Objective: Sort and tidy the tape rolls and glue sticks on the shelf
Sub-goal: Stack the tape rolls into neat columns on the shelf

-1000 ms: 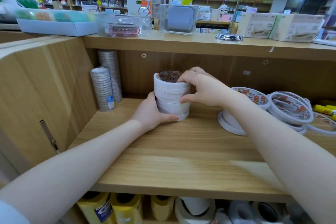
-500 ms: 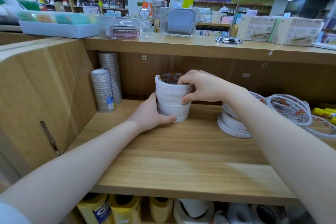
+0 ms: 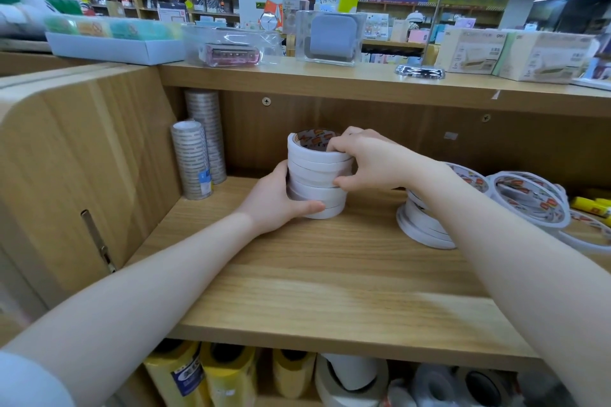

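Note:
A stack of white tape rolls (image 3: 315, 177) stands upright on the wooden shelf (image 3: 324, 277), near its back. My left hand (image 3: 277, 198) grips the lower rolls from the left, thumb across the front. From the right, my right hand (image 3: 367, 158) holds the upper rolls, fingers curled over the top rim and thumb on the side. More wide white tape rolls (image 3: 525, 201) lie loosely piled at the right, partly behind my right forearm. Yellow glue sticks (image 3: 590, 206) lie at the far right edge.
Two tall columns of clear tape (image 3: 193, 158) stand in the back left corner against the side panel (image 3: 82, 175). The shelf above (image 3: 363, 82) carries boxes and clear cases. Yellow and white rolls (image 3: 231, 377) fill the shelf below.
The stack has stayed in place between both hands. My right fingers have curled further over the top roll's rim.

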Available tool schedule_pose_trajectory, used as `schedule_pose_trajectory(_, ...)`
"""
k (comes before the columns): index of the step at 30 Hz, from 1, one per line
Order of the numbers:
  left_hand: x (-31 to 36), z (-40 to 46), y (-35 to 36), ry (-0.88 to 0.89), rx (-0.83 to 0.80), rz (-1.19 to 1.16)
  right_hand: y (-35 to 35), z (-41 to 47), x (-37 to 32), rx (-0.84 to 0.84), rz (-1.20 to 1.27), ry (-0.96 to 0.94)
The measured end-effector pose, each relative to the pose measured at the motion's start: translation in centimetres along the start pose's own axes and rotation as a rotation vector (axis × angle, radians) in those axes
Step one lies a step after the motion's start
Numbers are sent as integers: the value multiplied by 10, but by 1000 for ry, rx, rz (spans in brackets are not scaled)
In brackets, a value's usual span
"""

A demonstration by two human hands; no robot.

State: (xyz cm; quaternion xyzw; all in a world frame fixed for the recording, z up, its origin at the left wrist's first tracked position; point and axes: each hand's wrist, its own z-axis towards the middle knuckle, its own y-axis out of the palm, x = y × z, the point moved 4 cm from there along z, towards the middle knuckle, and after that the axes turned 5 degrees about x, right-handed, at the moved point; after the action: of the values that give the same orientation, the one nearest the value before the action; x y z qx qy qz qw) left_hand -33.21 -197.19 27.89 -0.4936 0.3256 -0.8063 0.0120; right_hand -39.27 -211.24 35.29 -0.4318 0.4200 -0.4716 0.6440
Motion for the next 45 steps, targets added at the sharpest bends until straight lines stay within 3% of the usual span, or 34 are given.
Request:
schedule_pose_trajectory(6,-1,0,2,-12,-20,-41,0,-6,2,48,102,24)
schedule_pose_trajectory(9,-1,-1,2,-10,-22,-37,2,-12,11,104,262,258)
schedule_pose_trajectory(11,-1,0,1,-5,-20,-26,8,-12,16,52,315,335)
schedule_pose_trajectory(26,5,-4,2,-2,-34,-81,12,-9,18,57,532,409)
schedule_pose_trajectory(38,3,-2,0,-14,5,-86,13,-9,17,17,546,415)
schedule_pose_trajectory(45,3,-2,0,-22,-15,-86,2,-7,13,113,621,293)
